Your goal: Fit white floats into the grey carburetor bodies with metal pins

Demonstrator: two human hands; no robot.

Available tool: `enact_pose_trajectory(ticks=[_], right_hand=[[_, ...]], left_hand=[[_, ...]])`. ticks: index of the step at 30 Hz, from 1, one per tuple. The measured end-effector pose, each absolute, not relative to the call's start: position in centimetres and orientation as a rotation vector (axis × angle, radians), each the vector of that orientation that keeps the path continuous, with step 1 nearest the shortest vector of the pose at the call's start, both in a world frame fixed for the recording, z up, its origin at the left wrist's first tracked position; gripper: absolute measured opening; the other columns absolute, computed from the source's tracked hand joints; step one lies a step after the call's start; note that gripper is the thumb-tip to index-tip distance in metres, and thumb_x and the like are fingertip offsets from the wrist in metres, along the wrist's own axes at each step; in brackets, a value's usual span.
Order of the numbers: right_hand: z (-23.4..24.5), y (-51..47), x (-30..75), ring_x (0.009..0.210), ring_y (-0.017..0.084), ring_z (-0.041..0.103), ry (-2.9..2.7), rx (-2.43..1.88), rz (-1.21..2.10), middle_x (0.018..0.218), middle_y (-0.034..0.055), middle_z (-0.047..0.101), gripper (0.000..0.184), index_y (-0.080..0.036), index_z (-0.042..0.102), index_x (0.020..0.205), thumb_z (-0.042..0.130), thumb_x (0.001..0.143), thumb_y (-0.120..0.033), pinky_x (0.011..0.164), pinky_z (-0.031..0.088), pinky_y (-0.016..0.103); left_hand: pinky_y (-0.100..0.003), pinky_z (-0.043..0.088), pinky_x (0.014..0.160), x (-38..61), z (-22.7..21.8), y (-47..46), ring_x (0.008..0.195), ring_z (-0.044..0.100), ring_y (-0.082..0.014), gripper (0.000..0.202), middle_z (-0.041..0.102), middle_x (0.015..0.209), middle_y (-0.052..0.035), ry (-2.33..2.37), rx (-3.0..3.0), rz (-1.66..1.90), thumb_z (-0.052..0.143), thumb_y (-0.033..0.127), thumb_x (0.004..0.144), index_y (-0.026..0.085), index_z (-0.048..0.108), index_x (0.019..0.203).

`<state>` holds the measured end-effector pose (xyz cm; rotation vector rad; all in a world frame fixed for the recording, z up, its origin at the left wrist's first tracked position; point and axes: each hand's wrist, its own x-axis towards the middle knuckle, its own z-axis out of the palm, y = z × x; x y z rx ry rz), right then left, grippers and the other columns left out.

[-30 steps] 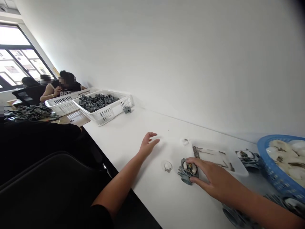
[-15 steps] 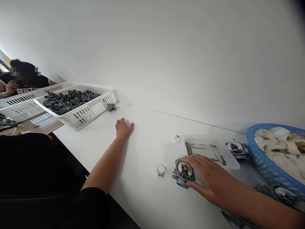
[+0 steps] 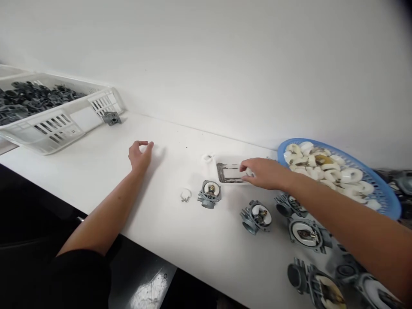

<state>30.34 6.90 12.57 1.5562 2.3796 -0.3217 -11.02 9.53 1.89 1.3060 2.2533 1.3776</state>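
Note:
My right hand (image 3: pixel 262 172) reaches over a shallow white tray (image 3: pixel 230 172) of thin dark metal pins, fingers bent toward the pins; what it pinches, if anything, is hidden. A grey carburetor body (image 3: pixel 210 193) with a white float sits on the table in front of the tray, apart from the hand. My left hand (image 3: pixel 140 154) rests on the white table (image 3: pixel 154 214) to the left, fingers loosely curled, holding nothing. A small wire clip (image 3: pixel 186 196) lies between my arms.
A blue basket (image 3: pixel 383 201) of white floats stands at the right. Several more carburetor bodies (image 3: pixel 257 216) lie near the front right edge. A white crate (image 3: pixel 61 122) of grey parts stands far left, with one loose grey part (image 3: pixel 111 117) beside it. The wall runs close behind.
My right hand has let go of the carburetor body and moved back to the pin tray. The view has swung right. My left hand has gone from flat to loosely curled.

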Motion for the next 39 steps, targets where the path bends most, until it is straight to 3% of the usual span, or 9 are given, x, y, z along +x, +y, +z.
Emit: enact_pose_trajectory(ticks=[4,6,9,11,16,21,31,39], right_hand=[[10.8,8.3,27.7,0.110,0.030,0.065,2.386,1.437,-0.149,0.128,0.0135,0.067,0.033,-0.019,0.063,0.126,0.058,0.096,-0.032,0.080,0.053,0.038],[10.3,9.0,27.0,0.113,0.033,0.064,2.368,1.437,-0.040,0.126,0.0190,0.066,0.030,-0.014,0.064,0.123,0.057,0.095,-0.024,0.085,0.052,0.040],[9.6,9.8,26.6,0.114,0.035,0.062,2.352,1.426,0.026,0.123,0.0230,0.065,0.024,-0.011,0.067,0.114,0.057,0.093,-0.019,0.091,0.050,0.043],[9.2,10.0,26.5,0.112,0.033,0.062,2.348,1.403,0.026,0.122,0.0212,0.066,0.023,-0.012,0.067,0.112,0.056,0.095,-0.022,0.091,0.050,0.041],[8.4,10.0,26.6,0.107,0.028,0.064,2.334,1.409,-0.011,0.117,0.0168,0.070,0.020,-0.015,0.067,0.104,0.049,0.099,-0.020,0.086,0.049,0.035],[8.2,10.3,26.8,0.110,0.028,0.063,2.342,1.479,-0.064,0.125,0.0172,0.066,0.022,-0.015,0.062,0.117,0.052,0.100,-0.027,0.083,0.049,0.035],[8.6,11.1,26.6,0.102,0.023,0.065,2.303,1.524,-0.253,0.127,0.0118,0.066,0.019,-0.019,0.066,0.111,0.052,0.100,-0.026,0.076,0.049,0.030],[8.4,11.7,25.4,0.102,0.026,0.067,2.190,1.559,-0.278,0.123,0.0148,0.069,0.025,-0.017,0.067,0.117,0.053,0.100,-0.028,0.076,0.050,0.030]], left_hand=[[-0.044,0.045,0.106,-5.7,3.4,4.2,0.113,0.062,-0.0253,0.025,0.068,0.112,-0.0078,1.645,1.580,1.806,0.048,0.046,0.093,0.022,0.055,0.091],[-0.044,0.048,0.101,-3.7,3.9,2.0,0.106,0.064,-0.0260,0.031,0.069,0.106,-0.0087,1.310,1.844,1.700,0.042,0.047,0.097,0.022,0.061,0.092],[-0.049,0.044,0.106,-1.7,4.1,0.1,0.116,0.061,-0.0307,0.039,0.070,0.117,-0.0117,1.011,2.252,1.370,0.045,0.050,0.096,0.022,0.066,0.113],[-0.052,0.040,0.111,-0.9,3.7,-0.3,0.124,0.057,-0.0328,0.046,0.067,0.129,-0.0129,0.912,2.373,1.194,0.048,0.049,0.095,0.022,0.060,0.130],[-0.051,0.040,0.112,0.8,2.3,-0.1,0.134,0.049,-0.0335,0.061,0.057,0.145,-0.0147,0.895,2.302,0.932,0.054,0.046,0.097,0.021,0.040,0.151],[-0.048,0.040,0.112,1.4,2.0,0.0,0.133,0.049,-0.0328,0.058,0.061,0.138,-0.0137,0.878,2.373,0.824,0.061,0.044,0.094,0.020,0.045,0.145],[-0.045,0.044,0.107,1.8,1.9,0.2,0.123,0.057,-0.0296,0.045,0.066,0.129,-0.0111,0.915,2.277,0.819,0.059,0.044,0.095,0.023,0.053,0.135],[-0.046,0.039,0.114,2.0,1.6,0.2,0.133,0.053,-0.0318,0.056,0.059,0.142,-0.0138,0.910,2.223,0.760,0.053,0.052,0.097,0.021,0.048,0.143]])
